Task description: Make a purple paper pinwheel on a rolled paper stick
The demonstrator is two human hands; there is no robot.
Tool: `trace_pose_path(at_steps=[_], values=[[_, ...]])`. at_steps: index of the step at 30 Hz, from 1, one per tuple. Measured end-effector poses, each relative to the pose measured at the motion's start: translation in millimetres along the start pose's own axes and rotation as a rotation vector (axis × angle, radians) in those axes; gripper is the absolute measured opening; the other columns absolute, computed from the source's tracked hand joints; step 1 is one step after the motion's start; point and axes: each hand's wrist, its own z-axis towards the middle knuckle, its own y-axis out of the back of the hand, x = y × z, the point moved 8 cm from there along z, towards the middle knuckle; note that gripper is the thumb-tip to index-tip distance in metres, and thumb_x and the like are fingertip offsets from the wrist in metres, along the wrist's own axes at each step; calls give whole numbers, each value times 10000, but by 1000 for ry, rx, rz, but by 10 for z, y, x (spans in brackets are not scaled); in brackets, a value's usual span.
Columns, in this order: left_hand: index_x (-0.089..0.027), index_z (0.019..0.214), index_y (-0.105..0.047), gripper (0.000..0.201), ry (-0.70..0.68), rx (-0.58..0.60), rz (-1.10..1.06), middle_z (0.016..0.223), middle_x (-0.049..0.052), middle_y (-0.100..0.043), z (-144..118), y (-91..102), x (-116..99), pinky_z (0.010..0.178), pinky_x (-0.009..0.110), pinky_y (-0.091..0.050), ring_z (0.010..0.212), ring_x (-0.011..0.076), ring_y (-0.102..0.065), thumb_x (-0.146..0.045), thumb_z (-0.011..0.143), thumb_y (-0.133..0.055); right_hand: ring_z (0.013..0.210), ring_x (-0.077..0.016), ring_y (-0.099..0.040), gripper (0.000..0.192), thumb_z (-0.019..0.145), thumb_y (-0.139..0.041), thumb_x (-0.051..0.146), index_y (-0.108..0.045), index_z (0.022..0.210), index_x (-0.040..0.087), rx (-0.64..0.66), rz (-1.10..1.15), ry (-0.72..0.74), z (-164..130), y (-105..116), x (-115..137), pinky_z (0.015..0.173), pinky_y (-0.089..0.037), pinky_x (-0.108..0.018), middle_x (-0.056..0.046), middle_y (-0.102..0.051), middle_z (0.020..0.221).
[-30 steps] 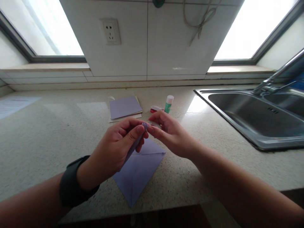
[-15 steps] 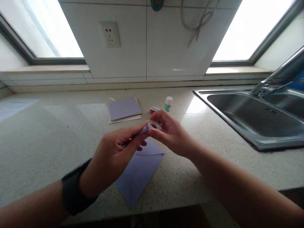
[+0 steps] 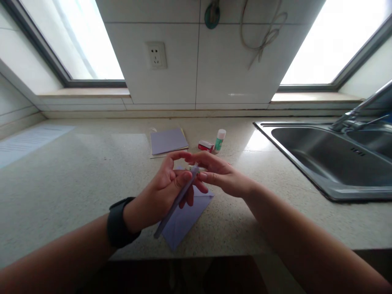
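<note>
Since a moment ago our left hand (image 3: 159, 196) has tilted the rolled purple paper (image 3: 176, 202) steeply down, grip closed around it. Our right hand (image 3: 219, 177) pinches its top end. Both hover above the folded sheet (image 3: 186, 218) near the table's (image 3: 76, 171) front edge; bare table lies left.

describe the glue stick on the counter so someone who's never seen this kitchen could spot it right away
Start at the steel sink on the right and move left along the speckled counter toward the back wall. The glue stick stands upright there, beyond both hands, beside a small red and white box. It is the only upright thing, with a green body and white cap.
</note>
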Motion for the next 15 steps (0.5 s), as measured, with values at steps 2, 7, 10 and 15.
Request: trace_pose_path(at_steps=[2,7,10,15], values=[[-244,1331,-310,429,24,-41,16,883,37,-748,-8,-11,16,503,203,-497,614,125,-649,-423,1023,-549,833,-129,-633,346,946,-672,415,-570,1237,258,-4,43,-17,16,-2,-39,749,-545,-301,-15,-612,1018],[-250,1243,-347,587,110,-198,148,893,-19,-672,-112,32,110,567,250,-547,690,141,-651,-377,866,-779,679,-111,-561,333,900,-717,469,-555,1055,223,-153,10,-21,64,56,-96,575,-462,-252,22,-559,855],[-223,1123,-424,388,95,-339,208,878,-23,-642,-204,156,128,595,268,-566,702,136,-651,-371,914,-714,657,-106,-479,327,897,-715,489,-545,944,214,-234,-107,-37,72,72,-106,567,-410,-245,41,-490,789],[-173,1004,-563,305,77,-335,188,793,-18,-614,-249,276,214,451,195,-460,578,96,-569,-468,956,-625,842,-148,-548,335,969,-593,516,-590,863,198,-167,-170,-40,78,-32,-90,743,-481,-303,-46,-571,1010]])
